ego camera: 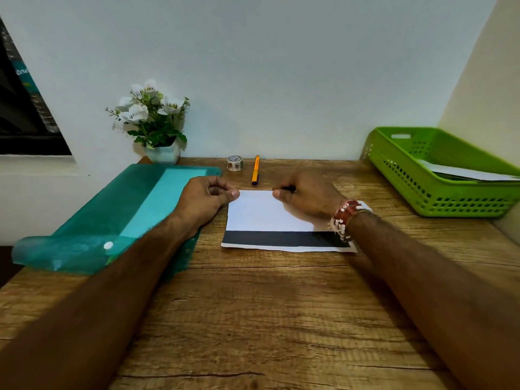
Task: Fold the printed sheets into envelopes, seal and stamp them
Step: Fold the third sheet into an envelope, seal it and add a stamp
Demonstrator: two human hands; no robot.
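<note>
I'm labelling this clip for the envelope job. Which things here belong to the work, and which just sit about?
Part of the job:
printed sheet, pinched by left hand and right hand
tape roll
green basket holding papers
teal folder

Lying about:
flower pot
orange pen, perhaps

Potted flowers (153, 122) (white), green basket (439, 192), teal folder (112, 220), wooden desk (267, 319)
</note>
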